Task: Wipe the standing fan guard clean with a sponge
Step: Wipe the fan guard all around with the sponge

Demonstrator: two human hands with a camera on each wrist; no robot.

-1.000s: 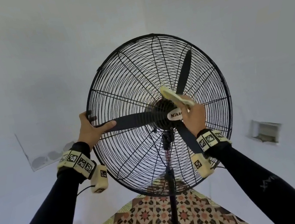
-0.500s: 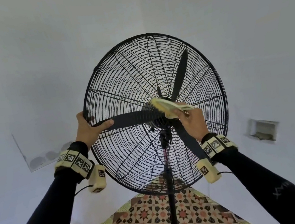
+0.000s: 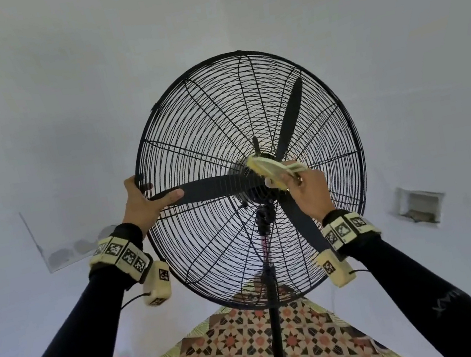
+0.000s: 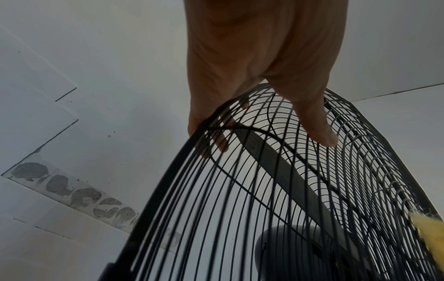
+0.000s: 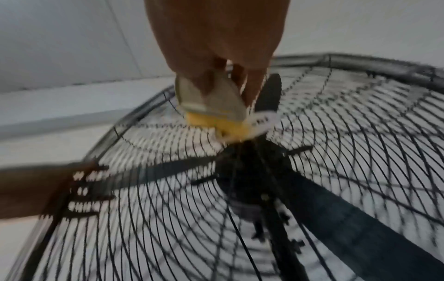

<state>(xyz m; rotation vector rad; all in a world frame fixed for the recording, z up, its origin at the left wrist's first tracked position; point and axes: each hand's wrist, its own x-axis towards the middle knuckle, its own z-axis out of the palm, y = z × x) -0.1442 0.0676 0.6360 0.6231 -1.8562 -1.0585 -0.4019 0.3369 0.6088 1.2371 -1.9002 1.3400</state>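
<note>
At the centre of the round black wire fan guard [image 3: 251,175], the right hand [image 3: 308,187] pinched a flat yellow sponge with a pale scouring face [image 3: 270,167], its fingers curled over the pad and the yellow edge laid against the wires just above the hub. On the guard's left rim, the left hand [image 3: 146,205] clasped the frame, fingers hooked behind the rim and the thumb [image 4: 319,129] stretched flat across the front wires. Three black blades [image 3: 216,186] stood motionless behind the mesh, and the guard sat on a thin black pole [image 3: 273,313] over a patterned tile floor [image 3: 259,353].

For this stroke to go well, the sponge should probably travel outward along the radial spokes, with pressure light enough that the wires do not flex toward the blades. The bracing hand seemed well placed to stop the head swivelling; I would keep it opposite the push. The right-wrist view was blurred, so how much of the foam pressed in between the wires could not be told.
</note>
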